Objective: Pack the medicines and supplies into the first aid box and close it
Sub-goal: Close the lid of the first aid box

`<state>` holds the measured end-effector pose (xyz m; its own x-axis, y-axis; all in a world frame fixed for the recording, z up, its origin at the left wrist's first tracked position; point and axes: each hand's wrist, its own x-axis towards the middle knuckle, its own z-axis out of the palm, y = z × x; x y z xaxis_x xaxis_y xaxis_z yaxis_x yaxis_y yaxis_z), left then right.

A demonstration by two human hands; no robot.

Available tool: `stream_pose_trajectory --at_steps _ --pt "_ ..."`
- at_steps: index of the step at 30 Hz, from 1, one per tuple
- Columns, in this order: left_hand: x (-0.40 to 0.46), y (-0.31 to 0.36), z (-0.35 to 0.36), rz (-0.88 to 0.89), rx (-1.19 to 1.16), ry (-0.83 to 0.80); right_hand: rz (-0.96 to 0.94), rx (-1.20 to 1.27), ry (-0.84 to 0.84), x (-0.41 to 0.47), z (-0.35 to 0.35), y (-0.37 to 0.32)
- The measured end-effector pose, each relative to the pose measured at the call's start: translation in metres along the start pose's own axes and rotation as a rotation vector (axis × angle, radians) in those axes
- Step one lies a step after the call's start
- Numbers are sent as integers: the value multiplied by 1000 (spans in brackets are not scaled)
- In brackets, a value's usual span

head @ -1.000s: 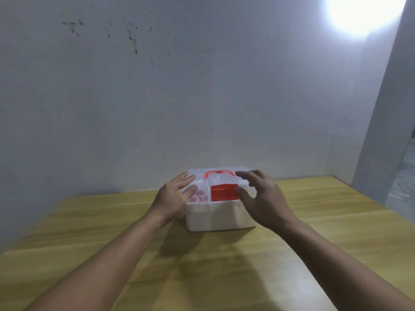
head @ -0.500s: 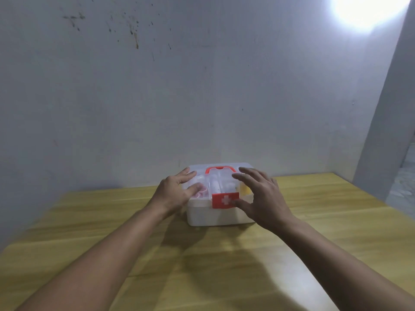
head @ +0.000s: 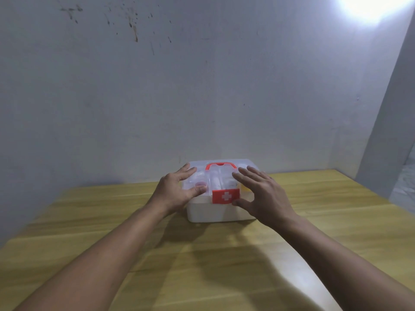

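Two bare forearms reach out over the wooden table [head: 224,265]. Left hand [head: 175,191] lies flat, fingers spread, on the clear lid [head: 197,178]; right hand [head: 262,194] is open too, thumb just under the red clasp [head: 225,195]. The first aid box [head: 211,212] sits mid-table, lid down, red handle [head: 220,165] on top, grey wall [head: 202,86] behind.

Both spread hands, left hand [head: 174,192] and right hand [head: 263,196], on the closed first aid box [head: 215,211]
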<state>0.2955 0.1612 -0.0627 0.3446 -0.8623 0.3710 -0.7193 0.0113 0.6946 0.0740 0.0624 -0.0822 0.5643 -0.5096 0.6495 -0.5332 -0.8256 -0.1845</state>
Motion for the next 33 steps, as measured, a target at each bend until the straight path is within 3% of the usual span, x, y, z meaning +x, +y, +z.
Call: stream_pose_trajectory --at_steps 15,33 --pt "23 -1 9 -34 56 -15 86 -31 -215 25 2 17" --pt "77 -10 23 -142 202 -58 124 -44 -194 72 31 35"
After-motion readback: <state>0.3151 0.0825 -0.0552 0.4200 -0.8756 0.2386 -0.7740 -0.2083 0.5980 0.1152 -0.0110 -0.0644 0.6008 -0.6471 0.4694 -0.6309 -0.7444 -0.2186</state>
